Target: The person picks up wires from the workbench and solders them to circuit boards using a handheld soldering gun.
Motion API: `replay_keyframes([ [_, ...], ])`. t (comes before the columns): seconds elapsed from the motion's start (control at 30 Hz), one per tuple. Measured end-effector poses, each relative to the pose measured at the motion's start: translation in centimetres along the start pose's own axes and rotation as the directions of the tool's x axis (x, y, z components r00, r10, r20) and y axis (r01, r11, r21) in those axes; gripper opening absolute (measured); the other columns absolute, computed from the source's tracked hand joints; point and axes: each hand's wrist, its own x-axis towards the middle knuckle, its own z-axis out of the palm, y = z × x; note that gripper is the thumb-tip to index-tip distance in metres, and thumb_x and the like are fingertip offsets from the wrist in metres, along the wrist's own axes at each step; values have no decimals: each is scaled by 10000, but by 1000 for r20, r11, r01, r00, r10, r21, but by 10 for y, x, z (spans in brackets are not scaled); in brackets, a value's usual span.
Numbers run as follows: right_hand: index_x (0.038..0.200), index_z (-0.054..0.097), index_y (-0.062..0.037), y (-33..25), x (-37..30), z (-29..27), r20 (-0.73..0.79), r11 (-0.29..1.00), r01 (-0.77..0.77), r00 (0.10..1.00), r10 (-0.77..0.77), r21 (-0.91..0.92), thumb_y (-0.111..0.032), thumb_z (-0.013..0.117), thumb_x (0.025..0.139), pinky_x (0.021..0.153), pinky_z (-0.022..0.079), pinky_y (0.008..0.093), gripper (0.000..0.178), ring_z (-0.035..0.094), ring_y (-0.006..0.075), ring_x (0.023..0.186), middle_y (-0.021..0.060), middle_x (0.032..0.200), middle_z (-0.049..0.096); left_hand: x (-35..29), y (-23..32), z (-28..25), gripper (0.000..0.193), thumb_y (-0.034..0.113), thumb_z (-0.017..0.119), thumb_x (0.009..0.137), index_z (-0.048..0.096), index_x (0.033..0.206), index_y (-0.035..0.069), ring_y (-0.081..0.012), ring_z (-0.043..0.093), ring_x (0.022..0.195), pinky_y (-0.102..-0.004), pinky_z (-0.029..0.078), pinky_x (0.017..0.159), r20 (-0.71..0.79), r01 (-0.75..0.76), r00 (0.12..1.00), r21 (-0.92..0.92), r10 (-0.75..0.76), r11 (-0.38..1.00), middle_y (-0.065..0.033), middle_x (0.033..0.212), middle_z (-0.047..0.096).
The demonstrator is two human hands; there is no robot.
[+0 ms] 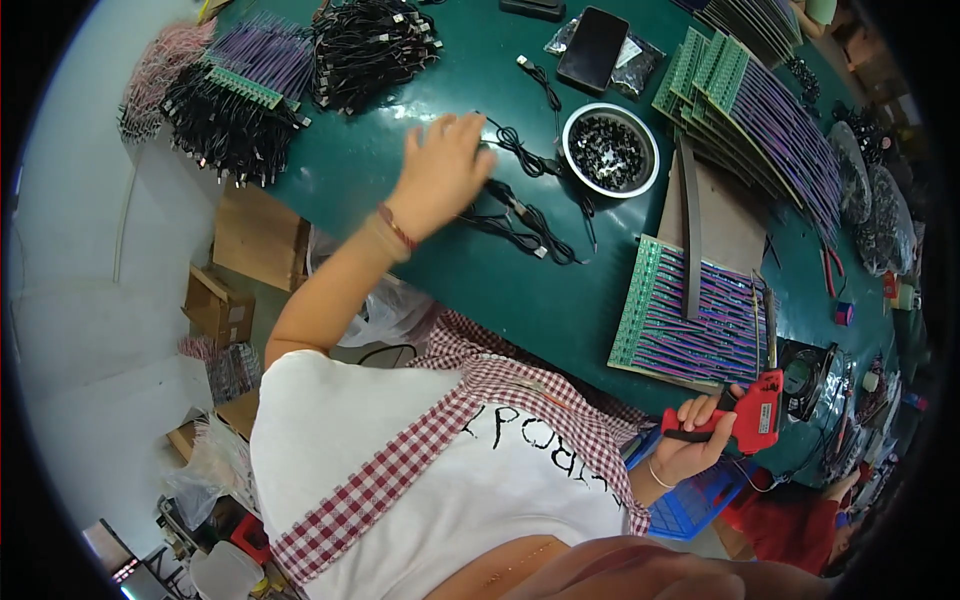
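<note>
We find the scene moderately bright overall. Whitish glare lies on the green surface [480, 305], strongest near its upper left part, consistent with light from above. The metal bowl [654, 165] shows a bright rim, and the white shirt [350, 440] reads pale. We note blur on the left hand [445, 170], softening its fingers [470, 128]; the right hand [685, 455] and red gun-shaped tool [765, 412] appear clearer. Fisheye distortion bows the straight edges toward the rim. We record black vignetting in the corners, and clutter at far right appears dim and soft.
</note>
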Motion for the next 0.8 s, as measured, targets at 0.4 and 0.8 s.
replay_keyframes([
  [0.4,1215,390,-1,-21,-7,5,-54,997,61,997,-64,-54,-230,440,964,481,345,233,343,369,92,504,27,616,403,197,-147,-28,946,610,707,615,343,1403,231,-326,507,1163,-466,394,963,541,-154,836,394,-93,906,-143,1197,572],
  [0.8,1235,414,2,-27,-1,-16,-41,996,-1,999,-3,-92,-209,431,961,510,328,232,347,362,84,530,22,645,397,55,-45,-29,462,129,802,659,563,1047,58,-278,560,853,-356,450,780,-712,-359,691,-185,127,915,-97,946,582],
])
